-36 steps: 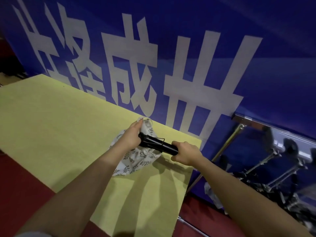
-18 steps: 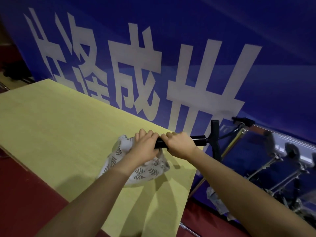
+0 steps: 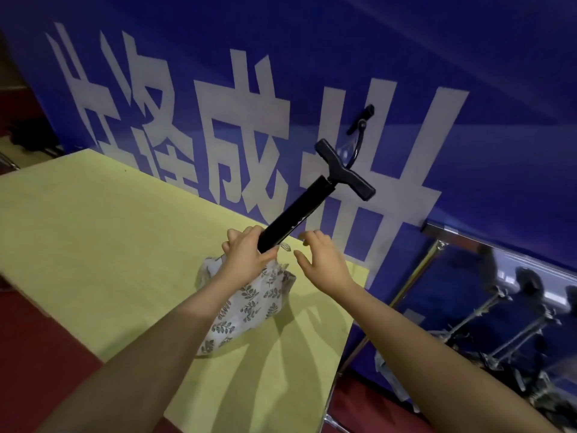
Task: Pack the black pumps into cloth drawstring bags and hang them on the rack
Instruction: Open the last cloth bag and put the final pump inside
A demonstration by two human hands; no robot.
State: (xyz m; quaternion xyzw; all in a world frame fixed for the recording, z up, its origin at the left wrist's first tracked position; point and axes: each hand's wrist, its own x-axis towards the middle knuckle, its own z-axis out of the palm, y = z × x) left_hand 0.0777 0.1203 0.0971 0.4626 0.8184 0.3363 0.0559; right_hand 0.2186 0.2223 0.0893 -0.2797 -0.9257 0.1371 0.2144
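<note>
Head view: two forearms are seen reaching out over the yellow surface (image 3: 93, 232). The bag (image 3: 249, 304), white cloth with a leaf print, is gathered under the left hand (image 3: 246, 254), whose grip is closed around the bag's mouth and the lower barrel of the pump (image 3: 299, 210); it is judged that the cloth is held this way so the pump can be slid in. The right hand (image 3: 324, 264) is held just beside the pump, fingers spread, touching nothing. The pump is tilted up toward the blue banner (image 3: 468, 73), T-handle uppermost, mostly outside the bag.
</note>
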